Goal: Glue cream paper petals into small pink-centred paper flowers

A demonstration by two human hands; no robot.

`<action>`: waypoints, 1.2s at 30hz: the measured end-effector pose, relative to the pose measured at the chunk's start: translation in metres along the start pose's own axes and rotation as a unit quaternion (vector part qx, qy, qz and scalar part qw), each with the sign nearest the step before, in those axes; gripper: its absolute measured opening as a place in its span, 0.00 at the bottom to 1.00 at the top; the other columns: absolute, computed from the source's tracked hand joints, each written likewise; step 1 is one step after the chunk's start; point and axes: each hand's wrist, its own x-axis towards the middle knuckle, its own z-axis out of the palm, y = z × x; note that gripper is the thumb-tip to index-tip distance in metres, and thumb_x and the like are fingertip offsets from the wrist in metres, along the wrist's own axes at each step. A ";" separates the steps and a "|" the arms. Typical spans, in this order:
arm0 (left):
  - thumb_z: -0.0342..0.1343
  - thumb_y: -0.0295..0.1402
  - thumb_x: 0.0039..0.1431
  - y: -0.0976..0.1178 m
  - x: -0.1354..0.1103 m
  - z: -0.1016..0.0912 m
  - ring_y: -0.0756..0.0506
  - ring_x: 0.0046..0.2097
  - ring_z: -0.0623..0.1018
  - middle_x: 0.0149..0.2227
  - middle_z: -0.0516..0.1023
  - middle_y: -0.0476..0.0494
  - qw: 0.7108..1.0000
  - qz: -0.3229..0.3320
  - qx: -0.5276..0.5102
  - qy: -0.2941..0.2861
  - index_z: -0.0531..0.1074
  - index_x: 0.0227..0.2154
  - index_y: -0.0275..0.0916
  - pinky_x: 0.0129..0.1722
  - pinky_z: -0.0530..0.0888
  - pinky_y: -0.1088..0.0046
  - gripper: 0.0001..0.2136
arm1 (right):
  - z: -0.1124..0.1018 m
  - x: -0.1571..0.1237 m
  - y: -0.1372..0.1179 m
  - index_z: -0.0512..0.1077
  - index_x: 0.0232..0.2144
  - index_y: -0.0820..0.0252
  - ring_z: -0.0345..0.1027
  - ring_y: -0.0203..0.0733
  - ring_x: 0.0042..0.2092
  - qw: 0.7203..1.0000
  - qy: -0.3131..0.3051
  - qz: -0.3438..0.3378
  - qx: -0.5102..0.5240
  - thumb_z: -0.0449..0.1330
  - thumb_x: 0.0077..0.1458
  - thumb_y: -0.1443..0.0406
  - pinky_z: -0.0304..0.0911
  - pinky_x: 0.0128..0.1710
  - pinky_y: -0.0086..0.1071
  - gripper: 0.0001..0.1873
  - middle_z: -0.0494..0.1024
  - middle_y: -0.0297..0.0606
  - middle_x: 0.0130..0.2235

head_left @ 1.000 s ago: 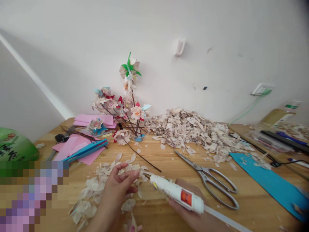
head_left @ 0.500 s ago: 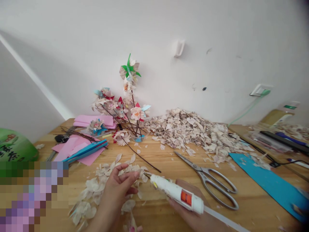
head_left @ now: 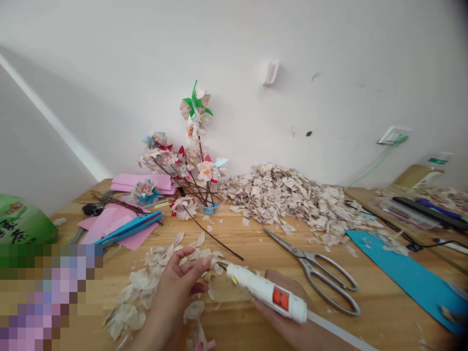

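Note:
My right hand (head_left: 281, 312) is wrapped round a white hot glue gun (head_left: 263, 287) with an orange patch and a glue stick coming out of its back. Its metal nozzle points left, close to the fingertips of my left hand (head_left: 188, 273). There, thumb and fingers pinch what looks like a pale dried petal (head_left: 213, 265), mostly hidden. Below and left of that hand lies a loose heap of whitish petals (head_left: 141, 282). Just beyond the nozzle, a thin brown twig (head_left: 219, 241) carries a petal flower (head_left: 184, 207).
Scissors (head_left: 310, 265) lie right of the glue gun, beside a blue sheet (head_left: 398, 273). A big pile of dried petals (head_left: 288, 195) rests against the wall. Upright flower twigs (head_left: 204, 170) stand at the back, with pink paper (head_left: 141, 183) to their left. A green bag (head_left: 25, 219) sits far left.
Almost nothing differs. Both hands and the glue gun keep their places, with only a very slight shift of the whole view.

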 end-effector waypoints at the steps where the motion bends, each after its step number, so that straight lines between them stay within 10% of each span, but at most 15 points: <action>1: 0.63 0.30 0.42 0.000 0.000 0.000 0.55 0.17 0.70 0.22 0.78 0.51 1.000 0.001 0.000 0.001 0.60 0.37 0.41 0.18 0.68 0.82 0.19 | 0.000 0.000 0.000 0.56 0.19 0.55 0.62 0.37 0.21 1.000 0.006 -0.001 -0.005 0.51 0.54 0.57 0.56 0.20 0.27 0.15 0.63 0.27 0.20; 23: 0.62 0.31 0.44 0.003 -0.001 0.000 0.56 0.18 0.70 0.22 0.76 0.53 1.000 0.002 -0.003 -0.011 0.60 0.36 0.41 0.18 0.67 0.83 0.18 | -0.003 0.003 0.000 0.56 0.18 0.55 0.62 0.38 0.21 0.999 -0.001 0.045 -0.010 0.52 0.53 0.58 0.55 0.20 0.29 0.16 0.65 0.29 0.19; 36: 0.63 0.28 0.43 0.011 -0.004 0.001 0.53 0.23 0.74 0.22 0.75 0.52 1.000 0.020 -0.013 0.010 0.63 0.34 0.41 0.18 0.69 0.83 0.16 | -0.009 0.026 0.075 0.75 0.34 0.59 0.71 0.52 0.39 0.974 0.046 0.220 -0.025 0.57 0.46 0.54 0.66 0.40 0.43 0.18 0.79 0.40 0.35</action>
